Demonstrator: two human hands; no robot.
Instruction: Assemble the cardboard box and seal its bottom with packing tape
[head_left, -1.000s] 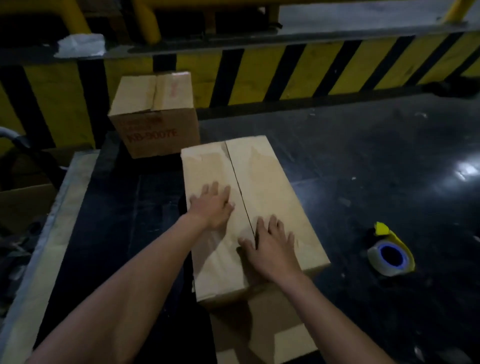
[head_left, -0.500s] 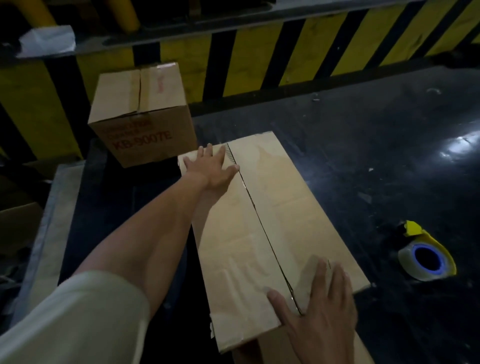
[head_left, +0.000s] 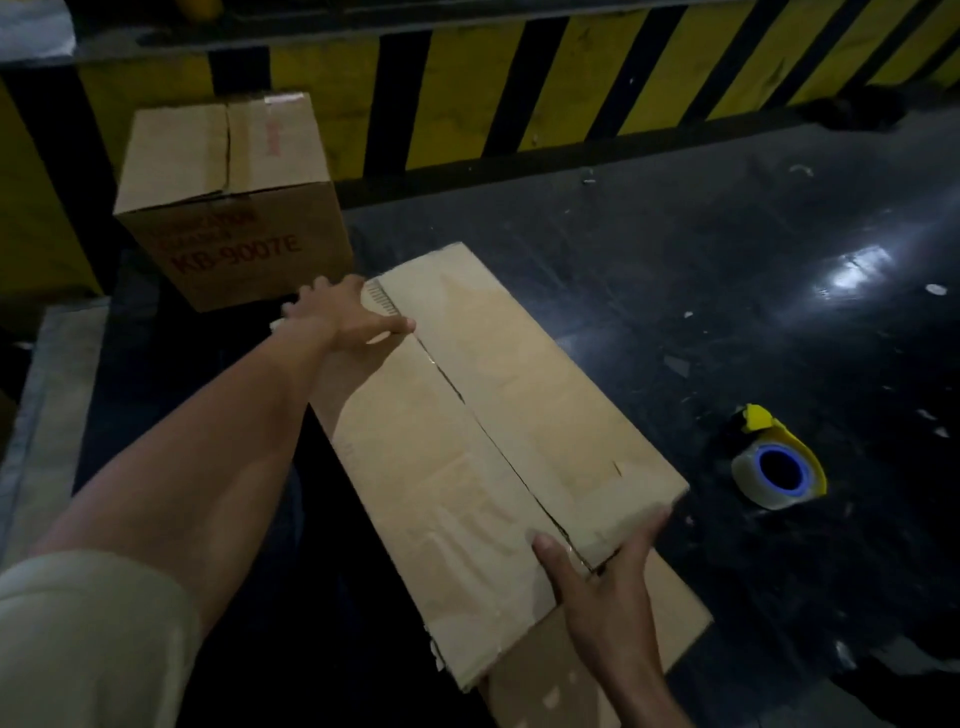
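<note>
Cardboard box (head_left: 519, 415) on the dark glossy surface (head_left: 675, 260), just beside the printed carton (head_left: 234, 208), on its lettered side. Long and low, bottom flaps folded shut, seam (head_left: 467, 405) open down the middle, no tape across it yet.

Left hand (head_left: 337, 317) at the end nearest the printed carton, fingers hooked over the corner, thumb flat along the top by the seam. Right hand (head_left: 608, 587) at the end farthest from the printed carton, thumb on top beside the seam, fingers round the end edge, pinching the flaps. Both closed on cardboard, neither spread wide.

Probably empty and light, easy to shift with one hand, so likely to skate on the glossy surface under a pull of tape. Stiff along the panels, weak at the flaps: springy, prone to gape at the seam, creased and ragged at the corner farthest from the printed carton. Best held at the ends and edges, over the side walls, not pressed hard at mid-seam.

Packing tape roll (head_left: 779, 470) in its yellow dispenser, well apart from the printed carton, past the box's long side and seemingly within the right hand's reach.
</note>
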